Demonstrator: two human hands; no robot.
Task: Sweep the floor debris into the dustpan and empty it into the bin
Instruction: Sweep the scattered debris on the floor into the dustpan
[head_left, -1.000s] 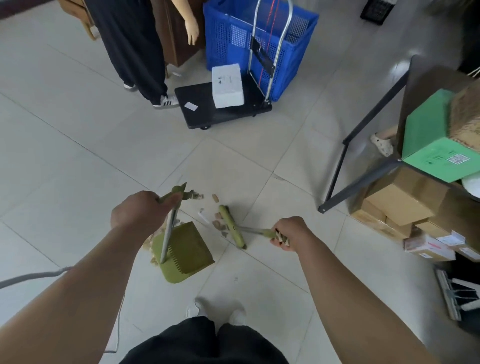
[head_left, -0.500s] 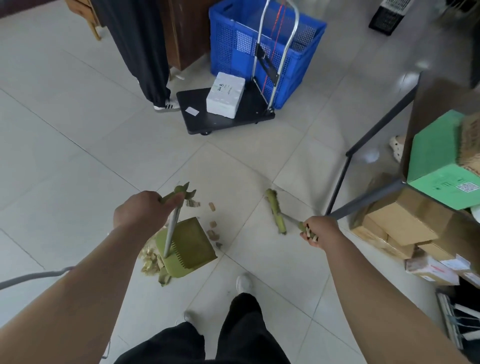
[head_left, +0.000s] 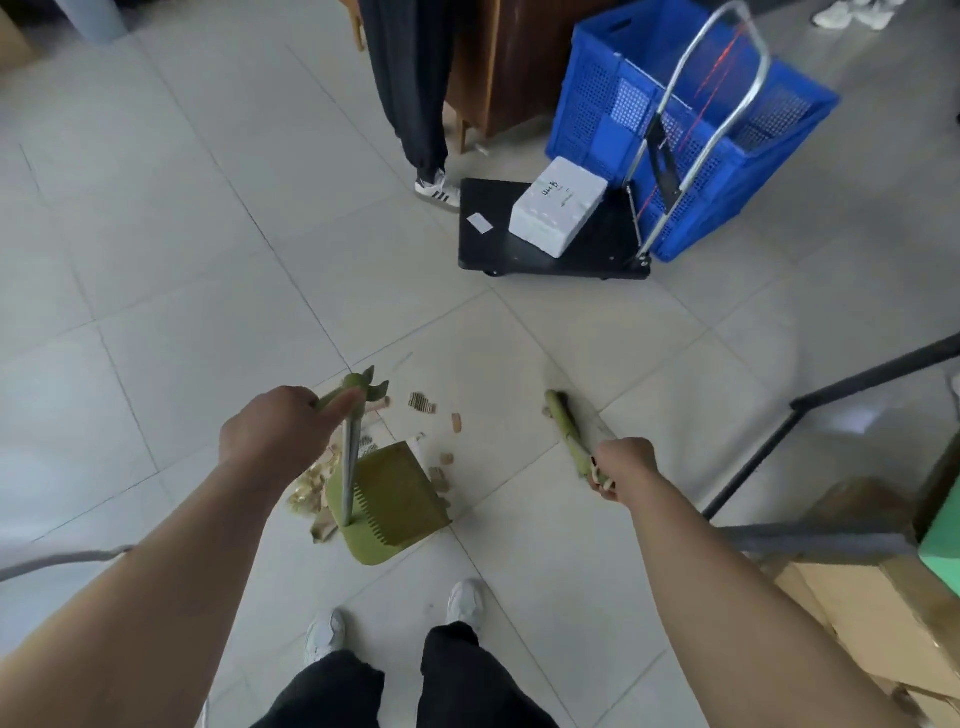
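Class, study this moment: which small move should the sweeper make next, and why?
Probably draw the broom in the right hand leftward toward the dustpan, steadied by the left hand. Loose scraps lie on the tile between the broom head and the pan's mouth, not yet collected.

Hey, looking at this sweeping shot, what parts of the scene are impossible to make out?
Head view only:
- Dustpan contents: seen from behind, so its own body hides the inside.
- Debris left of the pan: partly covered by the left hand and the pole.
- Broom bristles: motion-blurred.
- Handwriting on the white foam box: too small to read.
- The bin: not identifiable anywhere in frame.
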